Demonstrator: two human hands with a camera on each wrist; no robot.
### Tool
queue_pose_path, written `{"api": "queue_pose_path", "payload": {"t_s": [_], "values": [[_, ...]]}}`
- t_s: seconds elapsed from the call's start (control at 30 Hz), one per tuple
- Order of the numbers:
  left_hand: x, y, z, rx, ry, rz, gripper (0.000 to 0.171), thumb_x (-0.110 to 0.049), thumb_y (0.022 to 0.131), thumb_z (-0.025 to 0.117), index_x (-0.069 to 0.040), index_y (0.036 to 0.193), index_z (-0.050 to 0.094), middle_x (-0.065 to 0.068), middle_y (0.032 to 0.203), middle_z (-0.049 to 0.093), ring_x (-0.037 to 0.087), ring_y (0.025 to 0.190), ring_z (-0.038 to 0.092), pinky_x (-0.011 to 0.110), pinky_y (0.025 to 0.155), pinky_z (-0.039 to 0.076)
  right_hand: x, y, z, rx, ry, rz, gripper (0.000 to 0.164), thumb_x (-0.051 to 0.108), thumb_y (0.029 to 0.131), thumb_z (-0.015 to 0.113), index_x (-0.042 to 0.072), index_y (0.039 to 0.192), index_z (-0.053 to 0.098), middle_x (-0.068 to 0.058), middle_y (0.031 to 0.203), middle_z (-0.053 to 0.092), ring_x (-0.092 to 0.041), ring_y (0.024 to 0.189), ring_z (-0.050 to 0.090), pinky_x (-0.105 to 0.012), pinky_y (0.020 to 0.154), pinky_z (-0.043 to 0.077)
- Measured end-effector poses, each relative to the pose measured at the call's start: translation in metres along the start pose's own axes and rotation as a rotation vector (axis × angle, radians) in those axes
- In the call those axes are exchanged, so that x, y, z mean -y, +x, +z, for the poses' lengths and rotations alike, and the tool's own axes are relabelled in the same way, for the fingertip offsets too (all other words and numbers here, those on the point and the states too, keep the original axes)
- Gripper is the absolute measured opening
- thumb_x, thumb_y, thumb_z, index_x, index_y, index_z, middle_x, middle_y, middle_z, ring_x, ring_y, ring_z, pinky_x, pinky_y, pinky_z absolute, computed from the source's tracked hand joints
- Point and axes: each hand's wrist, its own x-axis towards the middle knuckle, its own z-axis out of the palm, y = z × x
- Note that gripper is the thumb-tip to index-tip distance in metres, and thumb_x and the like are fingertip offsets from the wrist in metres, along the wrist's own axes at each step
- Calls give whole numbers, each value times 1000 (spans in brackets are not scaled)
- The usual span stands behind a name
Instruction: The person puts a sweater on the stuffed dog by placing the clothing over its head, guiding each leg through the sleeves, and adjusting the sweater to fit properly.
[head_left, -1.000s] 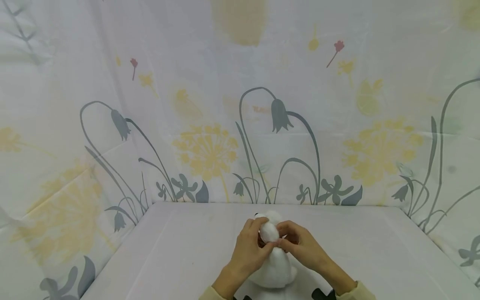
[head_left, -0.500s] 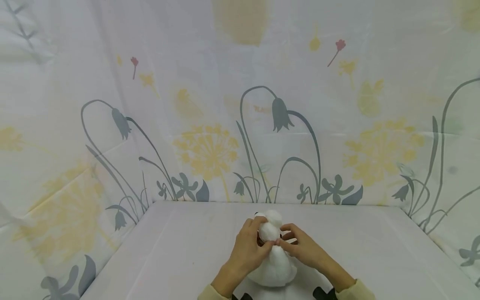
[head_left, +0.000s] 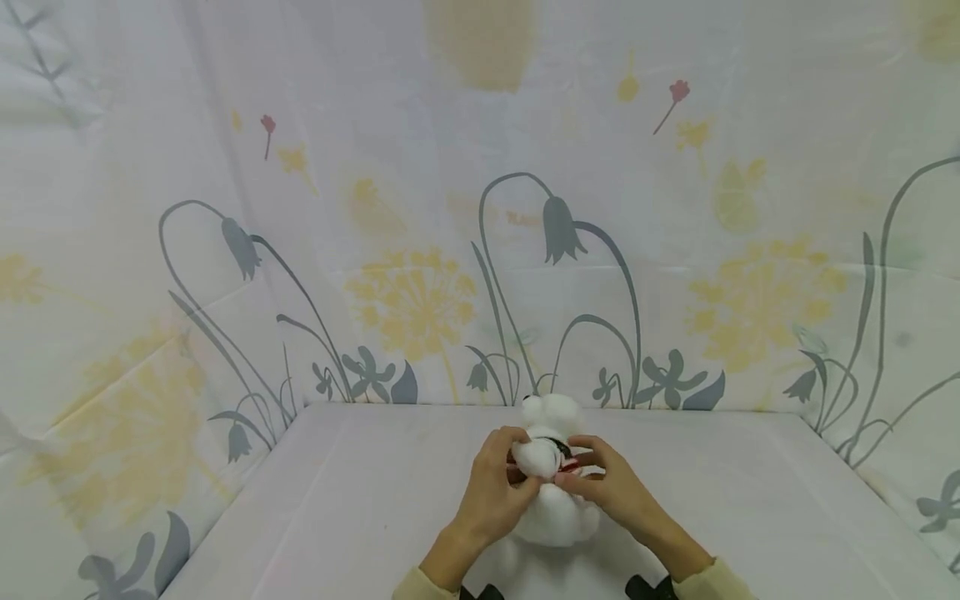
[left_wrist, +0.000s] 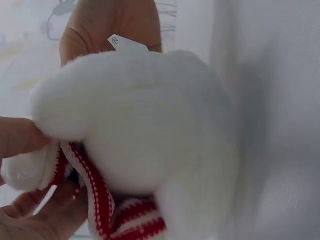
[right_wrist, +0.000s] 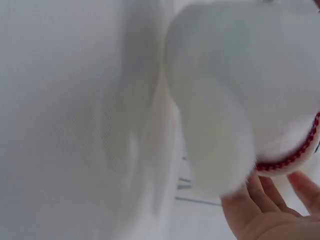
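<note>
A white plush toy wearing a red-and-white knitted garment stands between the two hands on the white table. My left hand holds it from the left, fingers and thumb around a rounded white part that pokes out of the knit. On the other side, my right hand has curled fingers at the red-edged knit and thumb against the toy's back. In the right wrist view, that hand's fingers lie by the red trim. A white tag sticks up from the toy. Its front is hidden.
The white-covered table reaches back to a hanging cloth printed with grey and yellow flowers. More of this cloth hangs at both sides. Dark wrist-worn gear shows at the lower edge.
The plush toy has moved away from me and its head has risen. Red knit and a dark strip now show between the hands. Both hands stay at its middle, the right fingers slightly shifted.
</note>
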Motion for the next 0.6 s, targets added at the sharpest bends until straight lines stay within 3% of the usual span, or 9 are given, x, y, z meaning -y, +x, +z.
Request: {"api": "queue_pose_path", "payload": {"t_s": [0.13, 0.33, 0.47, 0.6], "values": [[8, 1, -3, 12, -15, -11, 40, 1, 72, 70, -8, 101, 44, 3, 98, 49, 15, 87, 55, 20, 65, 52, 4, -2, 1, -109, -118, -86, 68, 25, 77, 79, 13, 135, 46, -13, 121, 56, -20, 87, 62, -30, 71, 52], [11, 1, -14, 78, 109, -96, 32, -14, 76, 73, -11, 94, 47, 0, 93, 50, 13, 85, 50, 26, 70, 47, 2, -2, 7, -129, -235, -81, 62, 29, 77, 79, 15, 129, 51, -6, 117, 58, -16, 89, 61, -29, 74, 51], [9, 4, -21, 110, 201, -146, 27, -12, 74, 71, -11, 92, 52, -2, 93, 53, 14, 87, 51, 31, 75, 45, 2, 0, 7, -95, -160, -37, 53, 32, 86, 70, 9, 129, 50, -14, 120, 58, -23, 95, 61, -33, 74, 51], [5, 5, -24, 170, 219, -207, 28, -9, 68, 71, -13, 90, 54, -3, 89, 53, 14, 83, 51, 30, 71, 45, -2, 1, 4, 31, 64, 122, 60, 43, 95, 55, 2, 135, 40, -21, 132, 48, -30, 102, 59, -41, 77, 51]]}}
